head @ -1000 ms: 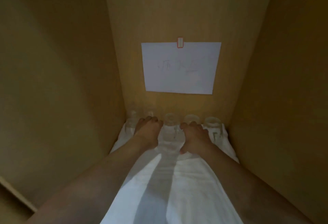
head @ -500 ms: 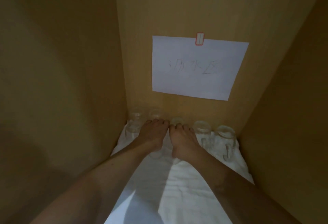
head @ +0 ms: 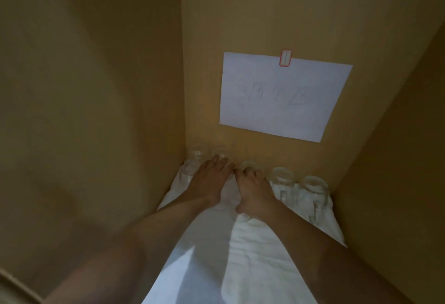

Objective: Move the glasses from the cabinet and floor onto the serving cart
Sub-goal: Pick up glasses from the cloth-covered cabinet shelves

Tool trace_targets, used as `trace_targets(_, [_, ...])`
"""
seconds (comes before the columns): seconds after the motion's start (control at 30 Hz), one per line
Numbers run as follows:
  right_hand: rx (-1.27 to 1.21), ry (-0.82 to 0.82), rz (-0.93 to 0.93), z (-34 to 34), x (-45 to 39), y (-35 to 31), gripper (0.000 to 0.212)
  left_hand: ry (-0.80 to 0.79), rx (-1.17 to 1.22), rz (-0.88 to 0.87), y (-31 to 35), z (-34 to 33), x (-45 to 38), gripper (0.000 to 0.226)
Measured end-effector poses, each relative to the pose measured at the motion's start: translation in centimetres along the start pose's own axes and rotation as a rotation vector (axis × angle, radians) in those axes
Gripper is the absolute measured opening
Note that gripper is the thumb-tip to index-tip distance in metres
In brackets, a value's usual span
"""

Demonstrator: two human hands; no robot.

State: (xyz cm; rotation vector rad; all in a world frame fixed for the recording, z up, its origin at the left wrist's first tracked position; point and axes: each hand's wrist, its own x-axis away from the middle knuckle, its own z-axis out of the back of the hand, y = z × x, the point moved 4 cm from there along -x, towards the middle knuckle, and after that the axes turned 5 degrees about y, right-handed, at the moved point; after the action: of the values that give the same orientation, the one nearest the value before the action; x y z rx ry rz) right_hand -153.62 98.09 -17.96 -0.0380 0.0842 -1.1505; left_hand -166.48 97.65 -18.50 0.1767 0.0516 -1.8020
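Several clear glass mugs stand in a row on a white cloth (head: 260,260) along the cabinet's back wall. My left hand (head: 209,180) is wrapped over the second glass from the left (head: 220,152), of which only the rim shows. My right hand (head: 252,190) is closed over the third glass (head: 250,164), right beside my left hand. The leftmost glass (head: 192,162) stands in the corner. Two more mugs (head: 281,179) (head: 314,189) with handles stand free to the right of my right hand. The serving cart is out of view.
The wooden cabinet walls (head: 96,111) close in on the left, right and back. A white paper sheet (head: 281,96) with faint writing is taped to the back wall above the glasses. The space is dim and narrow.
My right hand has shifted left from the fourth glass to the third, ending close to my left hand. My view has swung left. The left hand stays on its glass.
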Motion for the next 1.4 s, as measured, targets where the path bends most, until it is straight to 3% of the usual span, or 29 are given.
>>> trace_targets(0.07, [-0.051, 0.024, -0.017, 0.5, 0.8, 0.2, 0.112, 0.026, 0.009, 0.031, 0.0, 0.6, 0.8, 0.099])
trace_targets(0.27, [-0.144, 0.185, -0.023, 1.3, 4.2, 0.7, 0.108, 0.169, 0.157, 0.161, 0.8, 2.0, 3.6, 0.091])
trace_targets(0.4, [-0.136, 0.186, -0.033, 0.8, 7.6, 0.4, 0.106, 0.208, 0.237, 0.265, 1.9, 1.8, 6.9, 0.085])
trace_targets(0.73, [-0.217, 0.085, 0.013, -1.8, 16.6, -2.7, 0.093, 0.184, 0.155, 0.387, 4.4, 0.3, 18.1, 0.081])
trace_targets(0.93, [-0.225, -0.011, 0.04, -4.4, 21.6, -5.8, 0.088, 0.109, 0.135, 0.428, 5.2, -1.8, 25.3, 0.08])
trace_targets(1.13, [-0.193, -0.007, 0.061, -4.5, 24.1, -10.2, 0.09, 0.136, 0.15, 0.433, 4.1, -1.6, 30.4, 0.077])
trace_targets(1.4, [-0.198, -0.006, 0.044, -6.6, 27.9, -21.4, 0.09, 0.1, 0.151, 0.364, -0.8, 0.1, 41.1, 0.071])
